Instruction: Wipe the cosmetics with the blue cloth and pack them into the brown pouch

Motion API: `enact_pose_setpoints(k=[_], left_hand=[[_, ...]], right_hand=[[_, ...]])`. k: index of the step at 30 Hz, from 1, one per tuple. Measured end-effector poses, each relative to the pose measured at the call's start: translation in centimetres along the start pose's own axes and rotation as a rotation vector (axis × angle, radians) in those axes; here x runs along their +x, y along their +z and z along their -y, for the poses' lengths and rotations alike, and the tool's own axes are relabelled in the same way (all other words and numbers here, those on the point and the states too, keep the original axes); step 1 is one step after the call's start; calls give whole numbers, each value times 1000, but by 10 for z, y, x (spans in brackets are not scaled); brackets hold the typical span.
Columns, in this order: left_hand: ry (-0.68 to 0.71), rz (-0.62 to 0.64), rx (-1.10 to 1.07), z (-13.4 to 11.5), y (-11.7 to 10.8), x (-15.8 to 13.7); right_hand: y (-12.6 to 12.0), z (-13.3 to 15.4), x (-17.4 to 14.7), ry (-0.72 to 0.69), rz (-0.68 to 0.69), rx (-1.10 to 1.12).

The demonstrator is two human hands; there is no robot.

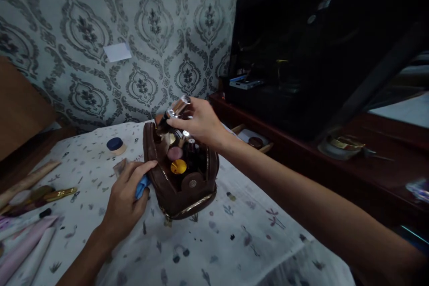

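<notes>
A brown zippered makeup bag (187,201) lies wide open on the printed tablecloth. Inside it are a yellow round item (178,166), a pinkish round item (174,153) and a small dark bottle with a shiny cap (191,145). Above the bag's far side, my right hand (201,120) grips a dark cosmetic bottle with a silver cap (181,105), which is tilted. My left hand (125,196) is curled round a crumpled blue cloth (142,186), its index finger touching the bag's left edge. A clear item (119,166), partly hidden, sits behind that hand.
A jar with a dark blue lid (115,145) stands left of the bag. Tubes (27,250) and a gold-coloured item (60,194) lie at the far left. On the right, a large black screen (301,53) stands on a dark red cabinet (351,174), with an open drawer (266,147) below.
</notes>
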State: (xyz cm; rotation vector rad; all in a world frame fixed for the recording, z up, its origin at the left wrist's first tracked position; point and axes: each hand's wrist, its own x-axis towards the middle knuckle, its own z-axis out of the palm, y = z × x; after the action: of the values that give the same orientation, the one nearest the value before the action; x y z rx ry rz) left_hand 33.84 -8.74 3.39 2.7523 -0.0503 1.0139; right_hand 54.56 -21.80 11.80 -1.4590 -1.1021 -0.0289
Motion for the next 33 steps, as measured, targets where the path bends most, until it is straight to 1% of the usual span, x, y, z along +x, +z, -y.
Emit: enact_pose_setpoints(k=[4, 8, 12, 14, 20, 26, 29, 33], left_hand=[[0, -4, -7, 2, 1, -3], [5, -2, -2, 3, 2, -4], [14, -8, 0, 3, 2, -3], [4, -6, -3, 3, 2, -3], [-39, -10, -19, 4, 3, -6], [-21, -15, -31, 4, 4, -6], [-14, -22, -28, 3, 4, -5], [-27, -35, -28, 3, 5, -6]], right_hand=[[22, -8, 27, 105, 96, -265], [40, -8, 41, 256, 198, -489], [50, -10, 48, 431, 296, -599], [54, -10, 51, 475, 310, -622], [65, -11, 61, 482, 363, -667], [66, -18, 63, 449, 390, -690], [67, -22, 65, 456, 392, -695], [75, -30, 71, 491, 375, -698]])
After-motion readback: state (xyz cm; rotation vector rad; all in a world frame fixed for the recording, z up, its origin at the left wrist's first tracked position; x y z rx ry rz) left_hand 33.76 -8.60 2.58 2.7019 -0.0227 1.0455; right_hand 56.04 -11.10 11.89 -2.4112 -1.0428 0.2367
